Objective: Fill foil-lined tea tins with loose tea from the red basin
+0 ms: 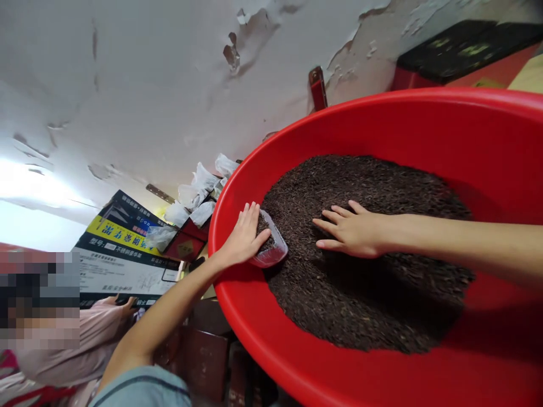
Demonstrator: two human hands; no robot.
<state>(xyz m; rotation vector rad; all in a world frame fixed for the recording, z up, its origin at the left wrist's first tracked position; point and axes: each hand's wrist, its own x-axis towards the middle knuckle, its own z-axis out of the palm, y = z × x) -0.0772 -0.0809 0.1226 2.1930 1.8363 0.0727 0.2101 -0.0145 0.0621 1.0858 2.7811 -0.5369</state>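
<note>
A big red basin (250, 169) holds a heap of dark, dry loose leaves (322, 299) that look like tea. At the basin's left side, my left hand (244, 236) holds a clear plastic container (278, 249), thumb and fingers along its near edge. Some of the same dark leaves lie inside the container, which touches the heap. Over the middle of the heap my right hand (354, 230) is open, palm down and fingers spread. Its fingertips are at the surface of the leaves; whether they press into them I cannot tell.
Beyond the basin's left rim are white plastic bags (197, 189) in a dark box and a large printed carton (136, 249). Another person in a pink top (93, 328) is at lower left. A black-and-red box (462, 53) stands behind, beside a peeling wall (169, 85).
</note>
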